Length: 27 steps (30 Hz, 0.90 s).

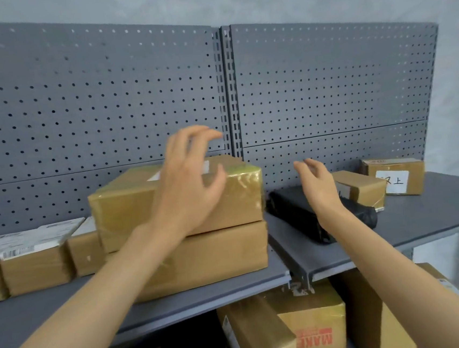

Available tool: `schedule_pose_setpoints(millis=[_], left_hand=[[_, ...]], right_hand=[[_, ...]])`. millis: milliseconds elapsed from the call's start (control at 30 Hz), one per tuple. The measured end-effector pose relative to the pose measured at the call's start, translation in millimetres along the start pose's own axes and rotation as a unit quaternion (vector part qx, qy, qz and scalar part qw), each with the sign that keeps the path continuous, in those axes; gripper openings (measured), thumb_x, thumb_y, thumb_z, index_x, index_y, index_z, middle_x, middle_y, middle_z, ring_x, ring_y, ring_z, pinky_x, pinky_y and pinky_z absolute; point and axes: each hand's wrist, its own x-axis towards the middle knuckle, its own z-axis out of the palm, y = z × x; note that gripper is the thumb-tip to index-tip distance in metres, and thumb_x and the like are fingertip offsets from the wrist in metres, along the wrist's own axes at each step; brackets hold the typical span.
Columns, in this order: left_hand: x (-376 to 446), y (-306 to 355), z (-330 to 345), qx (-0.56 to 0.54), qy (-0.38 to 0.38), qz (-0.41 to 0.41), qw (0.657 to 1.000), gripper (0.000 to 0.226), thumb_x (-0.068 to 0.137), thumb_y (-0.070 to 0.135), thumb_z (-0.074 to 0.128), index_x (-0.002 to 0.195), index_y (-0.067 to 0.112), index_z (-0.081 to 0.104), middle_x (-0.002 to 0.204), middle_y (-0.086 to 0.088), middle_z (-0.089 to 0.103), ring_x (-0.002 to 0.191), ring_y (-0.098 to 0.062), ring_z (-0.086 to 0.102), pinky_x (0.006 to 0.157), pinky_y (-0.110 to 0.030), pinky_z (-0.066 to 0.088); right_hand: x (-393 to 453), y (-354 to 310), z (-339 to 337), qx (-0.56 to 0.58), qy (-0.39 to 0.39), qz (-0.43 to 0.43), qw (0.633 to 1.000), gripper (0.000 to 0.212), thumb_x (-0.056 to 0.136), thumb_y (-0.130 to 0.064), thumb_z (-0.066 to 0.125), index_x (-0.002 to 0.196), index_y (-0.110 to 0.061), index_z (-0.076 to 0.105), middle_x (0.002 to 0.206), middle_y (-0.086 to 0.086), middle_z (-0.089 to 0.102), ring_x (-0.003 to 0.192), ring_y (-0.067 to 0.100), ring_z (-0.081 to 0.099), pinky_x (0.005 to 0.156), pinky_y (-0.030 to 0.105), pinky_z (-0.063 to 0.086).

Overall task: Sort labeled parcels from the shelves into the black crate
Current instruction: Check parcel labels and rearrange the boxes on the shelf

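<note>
A taped brown parcel point(130, 208) with a white label on top sits on a larger brown parcel point(211, 257) on the grey shelf point(179, 302). My left hand point(190, 183) hovers in front of the upper parcel with fingers spread and loosely bent, holding nothing. My right hand point(317, 185) is raised at the parcel's right side, fingers relaxed, above a black wrapped parcel point(293, 212). Neither hand touches a parcel that I can tell. The black crate is not in view.
Low labeled boxes point(31, 257) line the shelf's left. Two small brown boxes point(364, 186) point(399, 175) stand at the right, one with a handwritten label. More cartons point(313, 331) fill the shelf below. A grey pegboard point(103, 101) backs the shelves.
</note>
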Motion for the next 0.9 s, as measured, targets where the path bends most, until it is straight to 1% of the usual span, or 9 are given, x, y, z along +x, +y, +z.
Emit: schedule_pose_setpoints(millis=[67, 133, 233, 300, 367, 533, 700, 800, 900], left_hand=[[1, 27, 31, -0.03, -0.053, 0.049, 0.997, 0.035, 0.085, 0.013, 0.055, 0.12, 0.014, 0.052, 0.122, -0.002, 0.048, 0.115, -0.007, 0.038, 0.096, -0.004, 0.021], [-2, 49, 70, -0.068, -0.116, 0.062, 0.989, 0.034, 0.086, 0.019, 0.052, 0.12, 0.019, 0.051, 0.121, 0.002, 0.047, 0.115, -0.009, 0.04, 0.095, -0.012, 0.026], [-4, 66, 130, -0.165, -0.261, -0.091, 0.947, 0.042, 0.09, 0.033, 0.05, 0.13, 0.028, 0.038, 0.133, 0.005, 0.038, 0.124, -0.008, 0.036, 0.101, -0.026, 0.031], [-1, 66, 164, -0.202, -0.337, -0.234, 0.889, 0.053, 0.091, 0.043, 0.048, 0.138, 0.031, 0.027, 0.144, 0.0, 0.028, 0.127, -0.013, 0.035, 0.098, -0.027, 0.031], [-2, 61, 190, -0.22, -0.339, -0.345, 0.847, 0.061, 0.091, 0.048, 0.045, 0.144, 0.029, 0.02, 0.15, -0.004, 0.023, 0.133, -0.019, 0.032, 0.096, -0.027, 0.028], [-13, 51, 215, -0.226, -0.29, -0.475, 0.799, 0.065, 0.092, 0.051, 0.042, 0.147, 0.028, 0.017, 0.155, 0.0, 0.02, 0.138, -0.021, 0.028, 0.111, -0.04, 0.028], [-11, 58, 214, -0.271, -0.218, -0.531, 0.773, 0.063, 0.093, 0.05, 0.04, 0.146, 0.024, 0.02, 0.154, 0.0, 0.022, 0.135, -0.023, 0.033, 0.107, -0.04, 0.036], [-7, 64, 210, -0.311, -0.193, -0.546, 0.753, 0.072, 0.089, 0.055, 0.044, 0.147, 0.025, 0.016, 0.153, -0.004, 0.022, 0.133, -0.025, 0.035, 0.102, -0.038, 0.041], [-4, 68, 207, -0.357, -0.189, -0.554, 0.728, 0.09, 0.077, 0.061, 0.054, 0.148, 0.029, 0.009, 0.154, -0.005, 0.02, 0.132, -0.03, 0.036, 0.093, -0.037, 0.046]], right_hand=[[15, 14, -20, -0.127, -0.008, -0.008, 0.992, 0.056, 0.087, -0.046, 0.054, 0.136, -0.023, 0.042, 0.138, 0.005, 0.047, 0.123, 0.024, 0.044, 0.103, 0.041, 0.035], [24, 32, -38, -0.329, -0.047, -0.021, 0.943, 0.066, 0.08, -0.053, 0.058, 0.137, -0.025, 0.039, 0.143, 0.011, 0.041, 0.132, 0.036, 0.034, 0.109, 0.046, 0.028], [29, 54, -56, -0.517, -0.163, -0.014, 0.84, 0.092, 0.071, -0.072, 0.055, 0.145, -0.031, 0.02, 0.152, 0.016, 0.018, 0.139, 0.042, 0.017, 0.112, 0.052, 0.014], [35, 65, -65, -0.539, -0.215, -0.002, 0.815, 0.102, 0.065, -0.081, 0.05, 0.147, -0.034, 0.011, 0.155, 0.016, 0.008, 0.14, 0.043, 0.01, 0.111, 0.058, 0.009], [43, 69, -71, -0.53, -0.251, 0.009, 0.81, 0.106, 0.063, -0.084, 0.049, 0.148, -0.035, 0.007, 0.156, 0.014, 0.003, 0.14, 0.043, 0.009, 0.109, 0.06, 0.012], [55, 70, -75, -0.505, -0.29, 0.007, 0.813, 0.097, 0.07, -0.072, 0.054, 0.147, -0.033, 0.009, 0.154, 0.015, 0.008, 0.138, 0.046, 0.013, 0.107, 0.057, 0.02], [64, 71, -85, -0.376, -0.249, 0.025, 0.892, 0.086, 0.07, -0.068, 0.051, 0.143, -0.035, 0.023, 0.149, 0.013, 0.023, 0.133, 0.044, 0.025, 0.107, 0.052, 0.025], [74, 59, -97, -0.042, -0.23, 0.138, 0.962, 0.071, 0.063, -0.062, 0.056, 0.125, -0.027, 0.053, 0.132, 0.01, 0.053, 0.118, 0.03, 0.05, 0.102, 0.045, 0.04], [84, 51, -112, 0.254, -0.28, 0.25, 0.891, 0.05, 0.064, -0.055, 0.058, 0.099, -0.022, 0.072, 0.111, 0.006, 0.07, 0.103, 0.027, 0.065, 0.091, 0.042, 0.048]])
